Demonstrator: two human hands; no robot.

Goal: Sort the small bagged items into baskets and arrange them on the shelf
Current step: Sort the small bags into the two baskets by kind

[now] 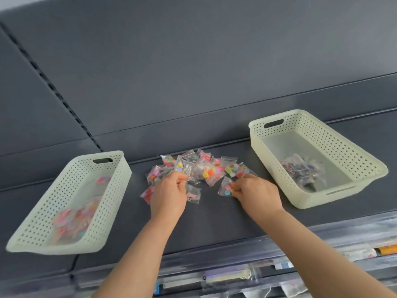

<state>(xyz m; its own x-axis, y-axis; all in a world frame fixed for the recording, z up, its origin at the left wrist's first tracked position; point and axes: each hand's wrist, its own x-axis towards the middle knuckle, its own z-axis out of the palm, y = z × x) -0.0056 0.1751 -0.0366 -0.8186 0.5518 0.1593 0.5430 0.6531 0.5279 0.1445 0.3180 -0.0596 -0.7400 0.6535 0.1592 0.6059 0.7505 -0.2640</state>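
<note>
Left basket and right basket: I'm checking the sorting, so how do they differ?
The left basket holds bright bags, pink and orange; the right basket holds dark bags, greyish. In the left basket the bags spread along the floor; in the right basket they sit in one heap. Both are pale, perforated and rectangular, with handle slots.

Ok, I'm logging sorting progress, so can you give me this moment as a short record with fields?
surface: dark shelf
left basket: holds bright-coloured bags
right basket: holds darker bags
unsorted: pile of bags on the shelf between the baskets
left hand: grip pinches a clear bag at the pile's near edge
right hand: grip pinches a disc bag beside the pile
stage: sorting under way, pile not yet cleared
</note>
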